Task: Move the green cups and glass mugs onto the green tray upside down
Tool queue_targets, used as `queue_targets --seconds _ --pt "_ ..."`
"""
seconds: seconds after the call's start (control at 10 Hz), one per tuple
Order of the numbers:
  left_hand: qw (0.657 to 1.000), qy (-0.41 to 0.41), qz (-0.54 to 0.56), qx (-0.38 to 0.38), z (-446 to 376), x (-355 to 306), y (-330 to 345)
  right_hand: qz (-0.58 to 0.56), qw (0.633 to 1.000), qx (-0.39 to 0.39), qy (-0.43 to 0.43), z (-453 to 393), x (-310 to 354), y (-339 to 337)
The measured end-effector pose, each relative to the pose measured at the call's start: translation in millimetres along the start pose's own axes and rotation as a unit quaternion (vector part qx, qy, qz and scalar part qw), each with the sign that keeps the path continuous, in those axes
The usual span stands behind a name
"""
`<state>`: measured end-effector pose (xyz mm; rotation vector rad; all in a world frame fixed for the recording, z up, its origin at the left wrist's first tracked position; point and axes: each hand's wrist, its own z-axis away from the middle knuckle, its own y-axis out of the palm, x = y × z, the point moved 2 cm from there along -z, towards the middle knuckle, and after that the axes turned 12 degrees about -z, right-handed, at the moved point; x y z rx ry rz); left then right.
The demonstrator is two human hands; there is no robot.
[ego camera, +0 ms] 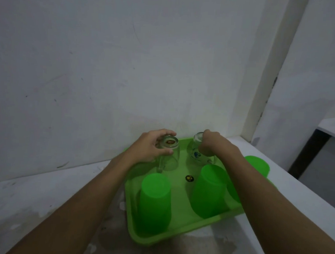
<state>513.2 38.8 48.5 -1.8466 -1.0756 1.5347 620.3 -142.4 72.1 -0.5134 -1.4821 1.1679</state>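
A green tray [179, 231] lies on a white counter. Three green cups stand upside down on it: one at the front left [155, 201], one in the middle [210, 192], one at the right [256, 165] partly hidden behind my right forearm. At the tray's far side stand two glass mugs, bottoms up. My left hand [150, 147] grips the left glass mug [170, 155] around its base. My right hand [210, 144] holds the right glass mug [195, 151], which bears a blue print.
The white counter [44, 204] is stained and meets a white wall right behind the tray. A small round dark sticker [189, 178] sits on the tray floor. A dark-legged white table [331, 126] stands off to the right.
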Motion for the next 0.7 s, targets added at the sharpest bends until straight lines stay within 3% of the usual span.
queue_targets --seconds 0.2,0.4,0.6,0.7 --pt "0.995 0.025 -0.093 0.025 -4.5 -9.2 -7.1 -0.003 1.000 -0.012 -0.005 1.4 -0.9 1.1" --pt "0.991 0.040 -0.127 -0.018 4.8 -11.2 -6.2 -0.007 0.999 -0.038 -0.018 -0.9 -5.5 2.5" --pt "0.988 0.023 -0.147 -0.038 15.5 -16.8 -8.2 0.002 1.000 -0.015 -0.017 4.2 -5.9 -4.4" --pt "0.987 -0.009 -0.135 -0.086 25.8 -18.3 -22.9 0.005 0.998 -0.036 -0.044 12.3 0.5 -15.4"
